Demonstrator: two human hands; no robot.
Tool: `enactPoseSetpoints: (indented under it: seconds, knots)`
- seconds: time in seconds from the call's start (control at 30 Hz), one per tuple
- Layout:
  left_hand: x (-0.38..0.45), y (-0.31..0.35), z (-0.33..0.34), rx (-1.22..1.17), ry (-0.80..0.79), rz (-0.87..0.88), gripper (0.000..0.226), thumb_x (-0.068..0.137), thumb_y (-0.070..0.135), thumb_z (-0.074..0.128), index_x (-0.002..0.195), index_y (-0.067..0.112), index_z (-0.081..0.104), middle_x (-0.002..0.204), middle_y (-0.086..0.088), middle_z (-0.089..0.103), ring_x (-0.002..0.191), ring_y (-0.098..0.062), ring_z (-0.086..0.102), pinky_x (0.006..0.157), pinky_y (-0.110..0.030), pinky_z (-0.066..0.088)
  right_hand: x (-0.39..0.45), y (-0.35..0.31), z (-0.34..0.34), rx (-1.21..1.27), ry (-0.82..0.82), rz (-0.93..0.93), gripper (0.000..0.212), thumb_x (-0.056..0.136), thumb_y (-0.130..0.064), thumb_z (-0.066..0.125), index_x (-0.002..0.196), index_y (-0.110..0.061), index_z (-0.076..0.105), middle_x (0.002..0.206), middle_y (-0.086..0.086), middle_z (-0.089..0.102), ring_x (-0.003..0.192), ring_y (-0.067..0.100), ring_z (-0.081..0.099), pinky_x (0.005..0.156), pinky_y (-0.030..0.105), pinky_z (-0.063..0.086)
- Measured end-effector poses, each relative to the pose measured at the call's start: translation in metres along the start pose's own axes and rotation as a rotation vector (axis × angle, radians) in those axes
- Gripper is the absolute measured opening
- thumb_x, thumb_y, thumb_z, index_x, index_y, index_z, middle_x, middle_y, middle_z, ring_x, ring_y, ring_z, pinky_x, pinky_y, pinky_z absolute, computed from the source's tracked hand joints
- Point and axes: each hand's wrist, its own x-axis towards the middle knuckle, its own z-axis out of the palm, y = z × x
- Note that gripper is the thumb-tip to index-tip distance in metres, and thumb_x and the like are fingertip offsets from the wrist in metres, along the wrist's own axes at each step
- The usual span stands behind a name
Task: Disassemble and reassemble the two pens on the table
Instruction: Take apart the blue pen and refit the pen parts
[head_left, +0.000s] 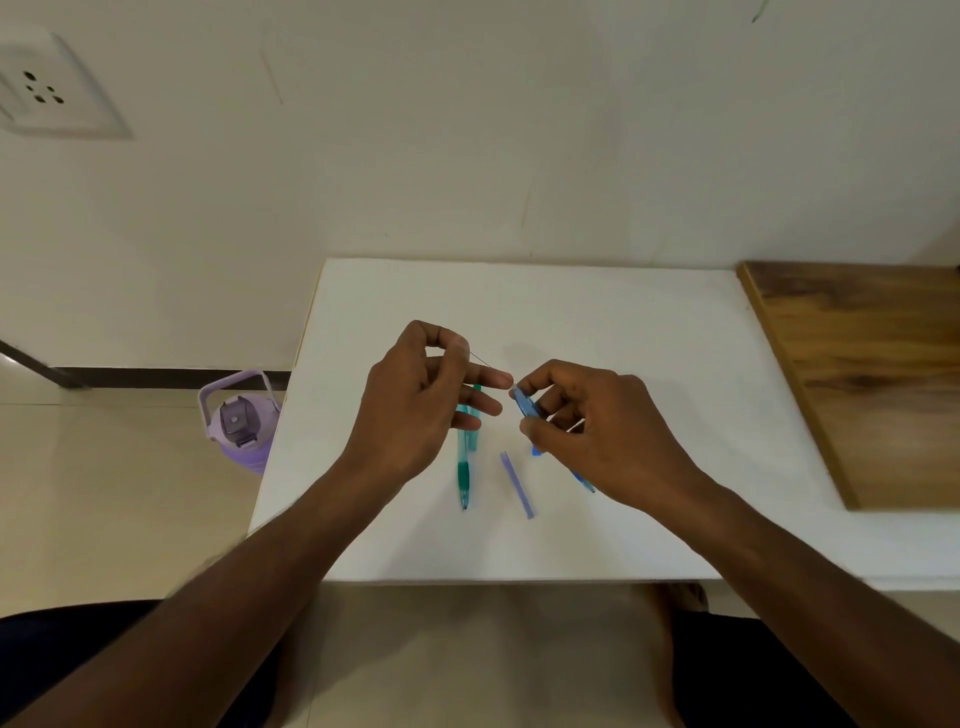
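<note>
White bench (597, 338) carries the pen parts. The left hand (415, 400) is raised above it, wrist bent, thumb and forefinger pinching a thin dark refill (480, 358) that slants down to the right; its other fingers reach out toward the right hand. The right hand (587, 421) hovers just beside it, fingers curled round a blue pen barrel (527, 405), whose upper end points at the left fingertips and whose lower end shows beneath the palm. A green pen (462, 467) lies on the bench under the left hand, tip toward the person. A loose blue tube (517, 484) lies between the hands, nearer the person. A purple bottle (241, 421) stands on the floor to the left.
</note>
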Motion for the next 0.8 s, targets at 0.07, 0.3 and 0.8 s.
enactPoseSetpoints:
  seconds: [0.07, 0.3, 0.8]
  knots:
    - [0.0001, 0.0005, -0.0001, 0.009, 0.002, 0.003, 0.021, 0.112, 0.033, 0.047, 0.111, 0.013, 0.053, 0.092, 0.005, 0.084, 0.077, -0.017, 0.081, 0.064, -0.023, 0.063, 0.0001, -0.0001, -0.0006, 0.005, -0.002, 0.002, 0.022, 0.09, -0.033, 0.081, 0.104, -0.042, 0.067, 0.084, -0.018, 0.073, 0.071, -0.001, 0.071, 0.063, 0.005, 0.049]
    - [-0.0009, 0.0001, 0.0003, 0.038, 0.013, 0.025, 0.016, 0.111, 0.031, 0.05, 0.107, 0.017, 0.054, 0.092, 0.006, 0.083, 0.076, -0.015, 0.08, 0.063, -0.023, 0.063, -0.0002, 0.0001, 0.0002, 0.009, -0.003, -0.002, 0.022, 0.091, -0.03, 0.081, 0.111, -0.033, 0.073, 0.087, -0.012, 0.076, 0.073, 0.005, 0.074, 0.066, 0.012, 0.053]
    - [-0.0008, 0.0026, 0.001, 0.093, 0.029, 0.025, 0.015, 0.111, 0.033, 0.049, 0.107, 0.019, 0.053, 0.094, 0.009, 0.082, 0.075, -0.012, 0.079, 0.062, -0.02, 0.062, 0.002, 0.0006, -0.0007, 0.011, -0.016, -0.007, 0.021, 0.091, -0.033, 0.081, 0.105, -0.04, 0.067, 0.084, -0.018, 0.074, 0.07, 0.0, 0.074, 0.065, 0.008, 0.049]
